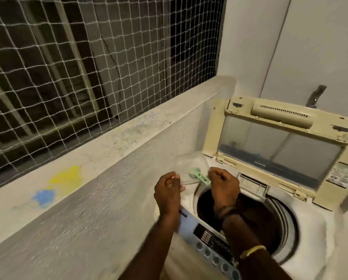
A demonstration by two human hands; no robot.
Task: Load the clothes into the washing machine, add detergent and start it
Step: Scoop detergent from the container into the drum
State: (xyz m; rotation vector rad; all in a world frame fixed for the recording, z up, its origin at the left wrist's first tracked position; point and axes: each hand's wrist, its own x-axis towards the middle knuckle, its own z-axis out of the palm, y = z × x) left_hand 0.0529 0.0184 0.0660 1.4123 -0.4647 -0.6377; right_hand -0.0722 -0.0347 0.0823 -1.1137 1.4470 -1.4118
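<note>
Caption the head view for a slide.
Left hand and right hand hold a clear bag with green scoop over open washer.

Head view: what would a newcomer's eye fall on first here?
The left hand and right hand grip a clear plastic bag with a green scoop, at the far left rim of the open washing machine. Its cream lid stands raised at the right, and white netting fills the window at upper left.
</note>
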